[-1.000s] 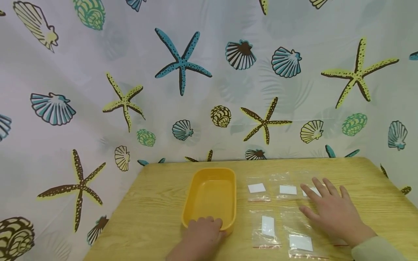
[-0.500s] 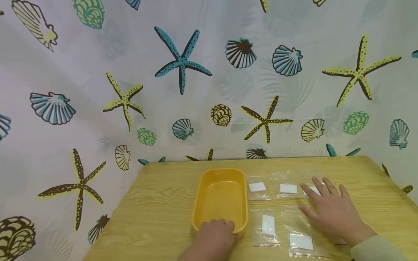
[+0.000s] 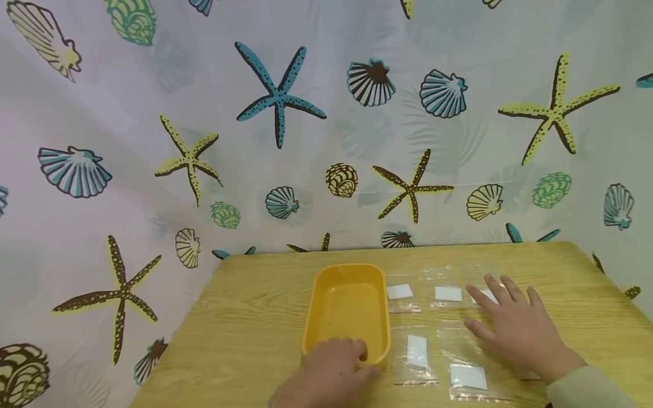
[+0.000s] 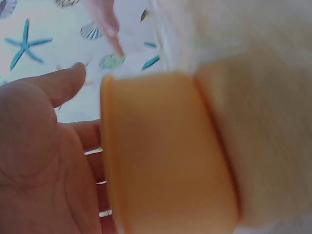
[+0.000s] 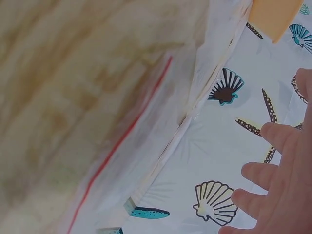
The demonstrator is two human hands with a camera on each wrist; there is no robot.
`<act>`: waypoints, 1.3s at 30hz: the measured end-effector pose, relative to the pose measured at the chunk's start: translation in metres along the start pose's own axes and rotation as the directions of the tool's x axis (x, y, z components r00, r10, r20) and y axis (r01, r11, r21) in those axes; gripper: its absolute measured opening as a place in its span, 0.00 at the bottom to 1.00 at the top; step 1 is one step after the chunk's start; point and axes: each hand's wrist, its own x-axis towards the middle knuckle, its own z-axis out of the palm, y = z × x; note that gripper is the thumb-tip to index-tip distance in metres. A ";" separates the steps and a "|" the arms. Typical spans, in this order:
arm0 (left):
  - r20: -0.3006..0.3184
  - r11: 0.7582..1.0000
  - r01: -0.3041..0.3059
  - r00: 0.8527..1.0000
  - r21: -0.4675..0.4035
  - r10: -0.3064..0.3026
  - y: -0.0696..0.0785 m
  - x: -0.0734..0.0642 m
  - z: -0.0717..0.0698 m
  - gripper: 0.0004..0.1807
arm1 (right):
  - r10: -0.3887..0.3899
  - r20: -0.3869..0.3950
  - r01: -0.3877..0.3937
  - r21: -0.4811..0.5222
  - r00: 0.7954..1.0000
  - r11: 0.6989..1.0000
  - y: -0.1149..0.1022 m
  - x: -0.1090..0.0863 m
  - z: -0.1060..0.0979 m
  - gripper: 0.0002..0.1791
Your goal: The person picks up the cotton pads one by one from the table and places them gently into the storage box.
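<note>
A yellow plastic tray (image 3: 352,303) with raised walls rests on the table. My left hand (image 3: 329,368) is at its near rim; in the left wrist view the fingers pass behind the rim while the thumb (image 4: 68,85) stands away from it. Spread fingers mark my right hand (image 3: 520,331), which hovers over or rests among clear zip bags to the right, holding nothing. It partly covers a back-row bag with a white card (image 3: 488,296). In the right wrist view, a red zip line (image 5: 129,129) runs near that hand's fingertips.
Several clear bags with white cards lie in two rows beside the tray, among them a near bag (image 3: 417,351), another near bag (image 3: 468,376) and a far bag (image 3: 448,293). A curtain (image 3: 306,141) printed with shells and starfish encloses the wooden table (image 3: 240,340).
The tray has slid right, up close to the bags, with my left hand on its near rim. The left thumb has since come away from the rim. My right hand has stayed in place.
</note>
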 end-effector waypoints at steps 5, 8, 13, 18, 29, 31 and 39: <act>-0.200 0.996 -0.033 0.980 -0.084 0.015 -0.025 0.006 -0.025 0.25 | -0.008 -0.004 0.008 0.004 1.000 1.000 -0.002 0.000 -0.002 0.39; -0.294 0.984 -0.026 0.955 -0.177 -0.028 -0.045 0.012 -0.032 0.22 | -0.013 -0.006 0.013 0.000 1.000 1.000 -0.003 -0.001 -0.002 0.39; -0.337 0.907 0.004 0.928 -0.420 -0.160 -0.077 0.023 -0.031 0.24 | -0.026 -0.007 0.026 0.000 1.000 1.000 -0.003 -0.001 0.000 0.39; -0.300 0.759 0.029 0.909 -0.651 -0.291 -0.097 0.035 -0.022 0.26 | -0.027 -0.009 0.027 0.005 1.000 1.000 -0.004 0.000 -0.001 0.39; -0.177 0.487 0.016 0.921 -0.873 -0.348 -0.118 0.047 -0.002 0.31 | -0.047 -0.003 0.047 0.021 0.999 0.999 -0.008 0.003 -0.005 0.39; -0.162 0.429 -0.005 0.930 -0.903 -0.330 -0.119 0.048 0.001 0.31 | -0.047 -0.008 0.048 0.029 0.999 0.998 -0.008 0.004 -0.005 0.39; -0.146 0.227 -0.079 0.944 -0.971 -0.296 -0.122 0.049 0.011 0.29 | -0.081 -0.003 0.081 0.061 0.997 0.995 -0.011 0.010 0.000 0.37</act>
